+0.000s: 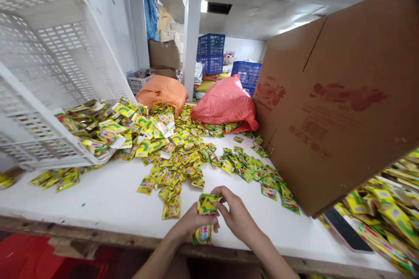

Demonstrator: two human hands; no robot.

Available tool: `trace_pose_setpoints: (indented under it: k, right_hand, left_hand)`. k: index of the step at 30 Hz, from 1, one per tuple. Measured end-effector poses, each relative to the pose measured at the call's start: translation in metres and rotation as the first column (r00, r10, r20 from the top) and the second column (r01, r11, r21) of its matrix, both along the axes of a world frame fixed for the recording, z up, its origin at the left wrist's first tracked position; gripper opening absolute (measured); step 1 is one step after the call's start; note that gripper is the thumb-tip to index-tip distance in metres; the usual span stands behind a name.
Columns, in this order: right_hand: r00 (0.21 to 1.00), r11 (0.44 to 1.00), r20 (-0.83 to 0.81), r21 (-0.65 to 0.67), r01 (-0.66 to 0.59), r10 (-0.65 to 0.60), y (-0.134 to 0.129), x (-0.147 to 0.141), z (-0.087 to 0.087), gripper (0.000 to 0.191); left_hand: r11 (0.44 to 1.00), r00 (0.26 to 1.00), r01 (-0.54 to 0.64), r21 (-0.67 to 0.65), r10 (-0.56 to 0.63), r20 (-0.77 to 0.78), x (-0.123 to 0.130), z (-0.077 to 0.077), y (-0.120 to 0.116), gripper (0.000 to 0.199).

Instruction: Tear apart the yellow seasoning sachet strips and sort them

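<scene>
Near the table's front edge, my left hand (188, 224) is wrapped round a small yellow-green box (203, 235), tilted with its printed face partly covered by my fingers. Small yellow and green packets (207, 201) stick out at its upper end. My right hand (236, 214) has its thumb and fingertips closed on these packets from the right. Just to the left lies a loose yellow packet (171, 208), part of a heap of yellow packets (178, 163). Green packets (252, 170) are spread ahead and to the right.
A white crate (65, 139) lies tipped at left, spilling flat yellow cartons (113, 127). Orange (163, 91) and red (225, 100) sacks spill packets behind. A large cardboard box (327, 108) stands at right, with a phone (347, 229) and more yellow cartons (389, 209) by it.
</scene>
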State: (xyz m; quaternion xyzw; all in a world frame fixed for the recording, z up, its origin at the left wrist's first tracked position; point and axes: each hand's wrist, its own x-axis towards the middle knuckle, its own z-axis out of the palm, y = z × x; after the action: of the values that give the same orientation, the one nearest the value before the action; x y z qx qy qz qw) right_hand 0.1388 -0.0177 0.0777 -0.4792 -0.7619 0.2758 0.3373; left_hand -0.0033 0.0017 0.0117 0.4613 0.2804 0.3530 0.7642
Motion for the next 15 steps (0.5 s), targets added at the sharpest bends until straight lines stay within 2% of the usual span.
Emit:
trace_pose_setpoints:
  k: [4,7,12,15]
  right_hand:
    - [0.988,0.985,0.138,0.162,0.053,-0.076,0.001,0.001,-0.007,0.011]
    - [0.970,0.980,0.216,0.187,0.067,-0.108,-0.001,-0.004,-0.013,0.013]
    - [0.983,0.992,0.163,0.109,0.061,-0.078,-0.007,-0.001,-0.025,0.013]
    - [0.982,0.991,0.151,0.087,0.100,-0.113,-0.009,0.002,-0.029,0.010]
  left_hand:
    - [0.998,0.998,0.057,0.029,-0.058,0.039,0.005,0.003,-0.002,0.008]
    - [0.999,1.000,0.028,0.037,-0.028,0.003,0.009,0.000,-0.002,0.006]
    - [0.978,0.974,-0.188,-0.090,0.173,-0.148,0.004,-0.008,-0.001,0.033]
    - [0.965,0.914,-0.262,-0.029,0.238,-0.328,0.000,-0.013,0.000,0.037]
